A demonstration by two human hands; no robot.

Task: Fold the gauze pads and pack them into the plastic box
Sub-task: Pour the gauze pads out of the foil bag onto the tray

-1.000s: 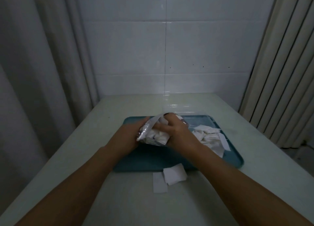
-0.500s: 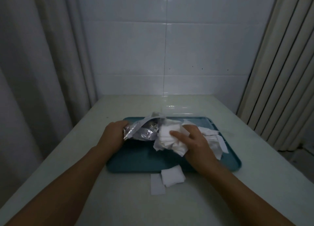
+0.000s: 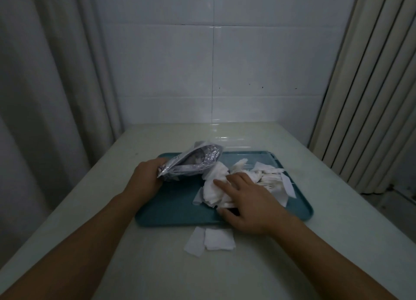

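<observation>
gauze pads [image 3: 216, 187] under right hand [image 3: 247, 200], on tray [image 3: 171, 209]

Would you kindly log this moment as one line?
left hand: grips plastic bag | right hand: rests on gauze pile | tray: on table | two pads: off tray

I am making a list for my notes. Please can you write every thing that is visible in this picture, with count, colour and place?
tray: one, teal, on the table, centre
plastic bag: one, clear and shiny, over the tray's left rear, tilted
gauze pile: one loose heap, white, on the tray's right half
gauze pieces: two, white, on the table in front of the tray
table: one, pale
curtains: grey at left, beige at right
wall: white tiles
left hand: grips the bag
right hand: rests on the gauze pile
</observation>
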